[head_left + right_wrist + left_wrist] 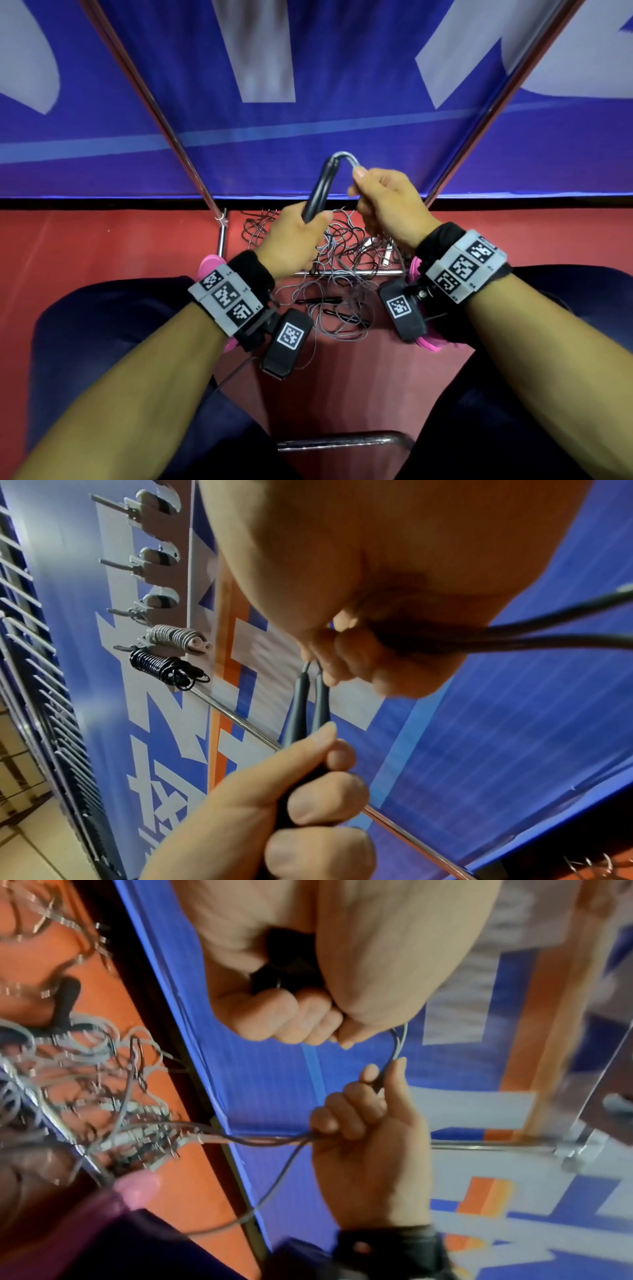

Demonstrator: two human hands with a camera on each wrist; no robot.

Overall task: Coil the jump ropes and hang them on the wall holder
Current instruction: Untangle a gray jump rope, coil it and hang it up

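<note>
Over the red floor point(102, 246), the left hand point(291, 243) clenched both black jump-rope handles point(317, 192) together. Just right, the right hand point(387, 205) pinched the grey cord point(342, 157) bending out of them, above tangled ropes point(342, 250) heaped below.

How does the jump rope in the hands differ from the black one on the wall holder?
The black rope is wound into a tight coil; the held jump rope is uncoiled, its cord trailing to the tangle on the floor. The black rope hangs on a wall holder hook; the held jump rope's handles sit in the left hand, its cord in the right hand. Both look dark.
</note>
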